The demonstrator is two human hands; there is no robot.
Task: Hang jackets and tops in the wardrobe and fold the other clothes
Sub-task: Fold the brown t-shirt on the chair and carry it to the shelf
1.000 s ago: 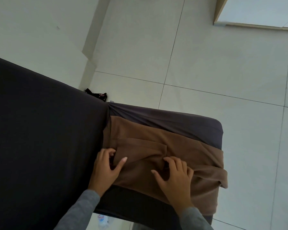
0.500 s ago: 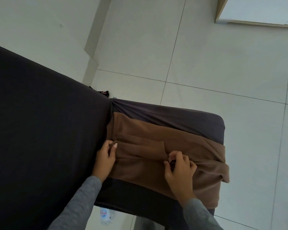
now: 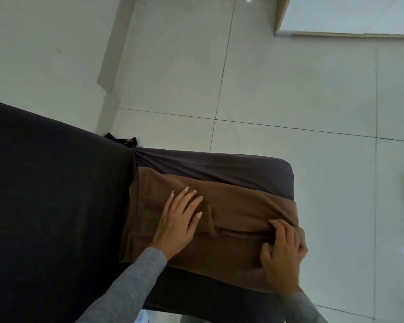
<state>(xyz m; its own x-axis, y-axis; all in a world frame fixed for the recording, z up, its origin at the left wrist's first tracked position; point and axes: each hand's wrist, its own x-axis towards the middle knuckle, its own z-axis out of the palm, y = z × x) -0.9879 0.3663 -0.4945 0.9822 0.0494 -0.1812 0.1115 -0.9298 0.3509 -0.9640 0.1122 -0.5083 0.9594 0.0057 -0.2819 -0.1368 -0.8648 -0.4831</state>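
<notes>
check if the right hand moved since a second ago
Yes: the right hand slid along the brown garment toward the free end of the dark armrest.

**Both hands on brown garment**

brown garment (image 3: 238, 201) lies partly folded on dark grey cover (image 3: 219, 166). left hand (image 3: 177, 222) flat on it, fingers straight, pressing down. right hand (image 3: 281, 250) at the opposite end, fingers curled round a bunched fold at the fabric edge. A fold ridge runs between the hands. Beyond the left hand: small black item (image 3: 124, 139) on tiled floor (image 3: 289, 89).
</notes>
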